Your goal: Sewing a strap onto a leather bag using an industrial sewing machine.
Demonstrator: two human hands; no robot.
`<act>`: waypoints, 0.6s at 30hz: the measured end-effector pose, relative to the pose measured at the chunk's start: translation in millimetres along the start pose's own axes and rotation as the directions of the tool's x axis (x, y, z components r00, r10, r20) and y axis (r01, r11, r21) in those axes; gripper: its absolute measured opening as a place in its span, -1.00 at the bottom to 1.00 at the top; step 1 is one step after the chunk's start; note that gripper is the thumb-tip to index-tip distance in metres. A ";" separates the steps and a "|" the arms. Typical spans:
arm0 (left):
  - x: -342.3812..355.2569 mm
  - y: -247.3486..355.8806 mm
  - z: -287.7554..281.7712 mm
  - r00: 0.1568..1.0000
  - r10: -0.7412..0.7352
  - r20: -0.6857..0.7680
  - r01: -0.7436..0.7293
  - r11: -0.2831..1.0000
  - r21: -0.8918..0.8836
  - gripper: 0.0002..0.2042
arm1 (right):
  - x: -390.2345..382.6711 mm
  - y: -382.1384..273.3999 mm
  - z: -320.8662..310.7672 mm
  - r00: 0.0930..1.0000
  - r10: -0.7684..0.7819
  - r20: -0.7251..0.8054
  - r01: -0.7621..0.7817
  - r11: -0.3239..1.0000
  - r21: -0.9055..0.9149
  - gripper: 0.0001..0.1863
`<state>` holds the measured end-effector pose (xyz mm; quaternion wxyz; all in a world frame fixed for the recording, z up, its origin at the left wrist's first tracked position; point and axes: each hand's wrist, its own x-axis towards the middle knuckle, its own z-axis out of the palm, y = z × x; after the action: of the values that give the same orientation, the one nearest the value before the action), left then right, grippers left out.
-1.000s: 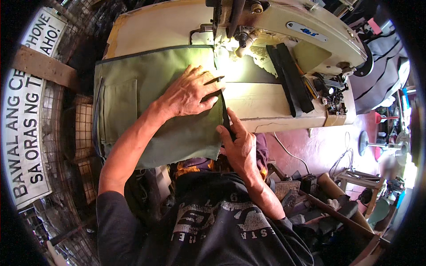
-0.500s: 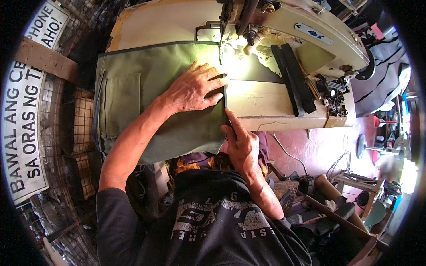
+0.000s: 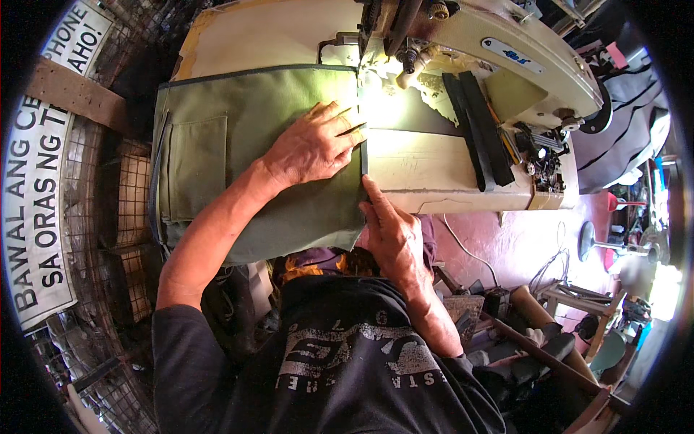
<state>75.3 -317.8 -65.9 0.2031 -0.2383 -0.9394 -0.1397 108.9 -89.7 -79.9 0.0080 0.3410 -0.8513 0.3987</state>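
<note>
A green fabric panel (image 3: 267, 210) with dark binding along its edges and a stitched pocket at its left lies on the sewing machine's bed. My left hand (image 3: 311, 145) rests flat on it near the right edge, fingers stretched toward the lit needle area and thumb partly tucked. Lower along that same edge, my right hand (image 3: 394, 230) pinches the dark binding (image 3: 363, 160) between index finger and thumb; its other fingers are curled. The sewing machine (image 3: 499, 50) arches over the far right of the panel. Its needle point is lost in the glare.
Black fabric strips (image 3: 477, 130) lie on the machine bed, beside a bobbin winder (image 3: 542, 152). To the left stand a wire mesh wall and a white sign (image 3: 43, 224). Pieces of wood and a cardboard tube (image 3: 535, 307) clutter the lower right.
The panel has shifted slightly left, and my left hand with it. My left thumb has drawn in toward the fingers. My right hand stays at the bound edge.
</note>
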 end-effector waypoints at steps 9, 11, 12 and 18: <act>5.1 3.2 -1.5 0.997 -0.072 -0.003 0.072 0.996 -0.050 -0.62 | 2.6 3.9 -1.7 0.984 -0.179 0.019 0.180 0.975 -0.134 -0.36; 5.6 2.2 -0.1 0.997 -0.063 -0.047 0.060 0.997 -0.055 -0.62 | 3.7 2.1 -3.4 0.980 -0.188 0.063 0.197 0.966 -0.171 -0.32; 5.6 1.4 0.3 0.995 -0.072 -0.069 0.068 0.996 -0.057 -0.63 | 4.1 0.6 -4.6 0.978 -0.201 0.051 0.207 0.963 -0.170 -0.32; 7.3 4.3 1.8 0.990 -0.087 -0.109 0.083 0.996 -0.035 -0.68 | 7.6 -9.4 -14.3 0.974 -0.134 0.182 0.176 0.954 -0.242 -0.28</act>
<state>71.0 -310.6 -63.5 0.2450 -0.1930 -0.9338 -0.1754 105.0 -88.5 -61.6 0.0133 0.4345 -0.8640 0.2540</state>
